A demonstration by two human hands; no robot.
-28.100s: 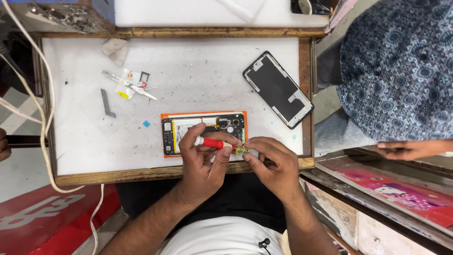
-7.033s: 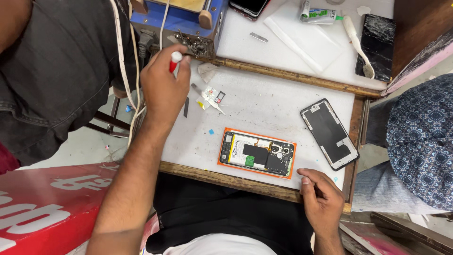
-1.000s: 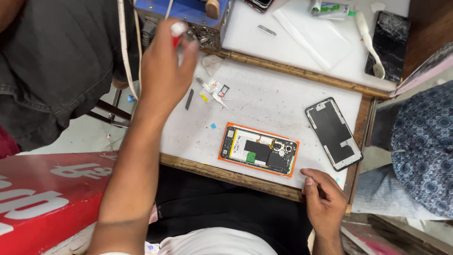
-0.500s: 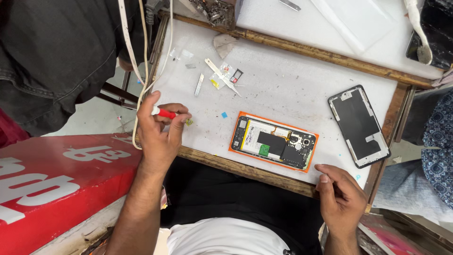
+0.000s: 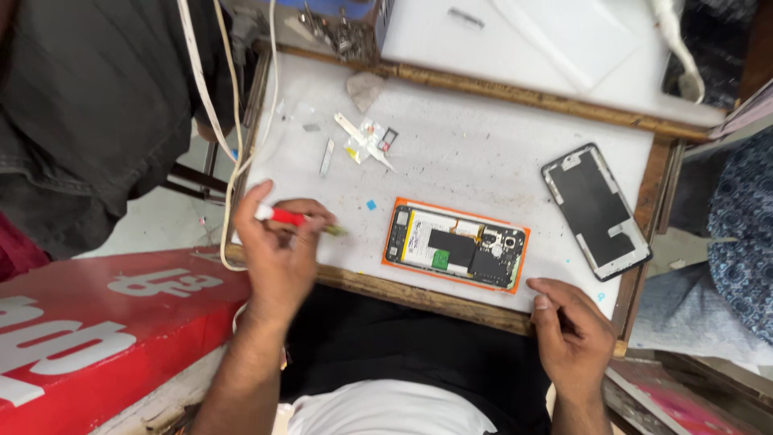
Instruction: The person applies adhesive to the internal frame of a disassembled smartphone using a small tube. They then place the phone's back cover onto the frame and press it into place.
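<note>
Head view looks down on a white work board [image 5: 451, 153] with a wooden frame. Nearest, the right hand [image 5: 573, 334] rests on the front edge, fingers curled; whether it holds anything I cannot tell. The left hand [image 5: 278, 250] closes its fingers around a small red-handled screwdriver [image 5: 291, 218], its tip pointing toward the opened phone [image 5: 456, 245]. This phone lies flat in an orange case, which acts like a shallow tray holding battery and circuit parts. It looks light, stiff and fragile inside; I judge it best held by the case edges. Farther away lie a detached black screen [image 5: 597, 211] and small loose parts [image 5: 366, 141].
</note>
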